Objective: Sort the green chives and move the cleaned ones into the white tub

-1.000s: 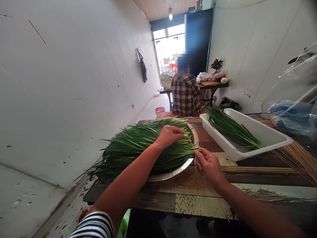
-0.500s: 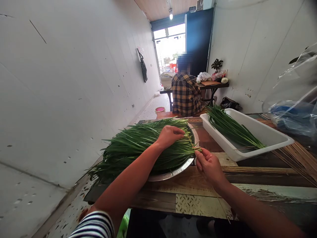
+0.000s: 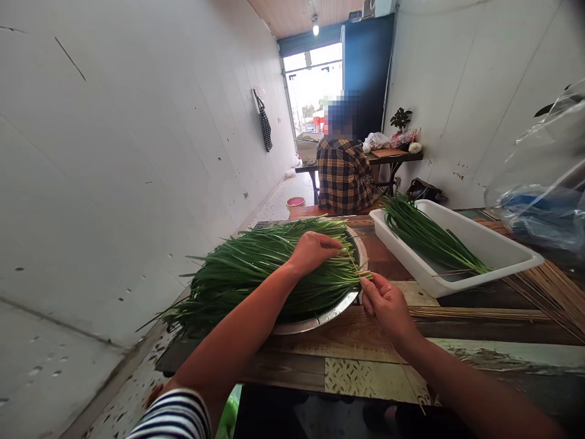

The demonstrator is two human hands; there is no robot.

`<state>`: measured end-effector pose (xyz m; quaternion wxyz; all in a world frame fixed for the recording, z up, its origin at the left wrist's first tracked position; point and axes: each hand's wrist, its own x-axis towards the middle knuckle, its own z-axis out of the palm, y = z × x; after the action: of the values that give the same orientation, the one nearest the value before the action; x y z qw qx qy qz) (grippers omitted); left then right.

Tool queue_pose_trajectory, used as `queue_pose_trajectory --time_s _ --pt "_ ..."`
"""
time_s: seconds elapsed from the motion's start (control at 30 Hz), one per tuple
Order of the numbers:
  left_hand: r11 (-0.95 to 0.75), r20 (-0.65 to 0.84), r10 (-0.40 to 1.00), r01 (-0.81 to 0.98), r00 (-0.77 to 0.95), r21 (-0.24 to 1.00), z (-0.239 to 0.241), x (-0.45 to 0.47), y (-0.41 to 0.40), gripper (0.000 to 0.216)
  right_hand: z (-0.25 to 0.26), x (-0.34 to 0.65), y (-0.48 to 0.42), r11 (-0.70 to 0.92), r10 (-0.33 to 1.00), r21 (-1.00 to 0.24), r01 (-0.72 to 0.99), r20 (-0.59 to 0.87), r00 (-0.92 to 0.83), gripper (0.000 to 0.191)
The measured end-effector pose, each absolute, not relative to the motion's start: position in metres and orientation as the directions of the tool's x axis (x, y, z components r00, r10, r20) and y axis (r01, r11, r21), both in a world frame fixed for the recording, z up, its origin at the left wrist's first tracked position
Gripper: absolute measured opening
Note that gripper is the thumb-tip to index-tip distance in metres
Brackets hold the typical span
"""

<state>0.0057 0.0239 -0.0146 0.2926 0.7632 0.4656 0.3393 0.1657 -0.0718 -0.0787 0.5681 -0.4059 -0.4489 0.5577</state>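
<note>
A large heap of garlic chives (image 3: 256, 268) fills a round metal basin (image 3: 362, 244), leaves to the left and pale stem ends to the right. My left hand (image 3: 314, 251) reaches over the heap, its thumb and fingers pinched on stem ends. At the basin's right rim, my right hand (image 3: 386, 305) is closed on a thin bamboo skewer (image 3: 414, 385), with a few chive stems at its fingertips. One end of the skewer slants up between the hands; the other runs down below my right wrist. What exactly the left fingertips pinch is partly hidden.
A white plastic tub (image 3: 484, 238) with more chives stands right of the basin. Many loose bamboo skewers (image 3: 548, 299) lie on the wooden table (image 3: 301, 350). A clear plastic bag (image 3: 539, 183) is at far right. Ahead, a person in a plaid shirt (image 3: 342, 174) sits facing away.
Both hands stay almost in place. At the heap's left edge, some leaf tips stick out farther left than before.
</note>
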Motion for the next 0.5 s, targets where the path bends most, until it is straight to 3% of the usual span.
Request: queue_pose_trajectory --time_s 0.5 --pt "-0.479 0.287 0.867 0.521 0.407 0.707 -0.0136 0.0079 0.0201 0.019 -0.0754 0.1645 -0.0742 0.044 0.999 -0.960 -0.278 0.050 -0.015 0.031"
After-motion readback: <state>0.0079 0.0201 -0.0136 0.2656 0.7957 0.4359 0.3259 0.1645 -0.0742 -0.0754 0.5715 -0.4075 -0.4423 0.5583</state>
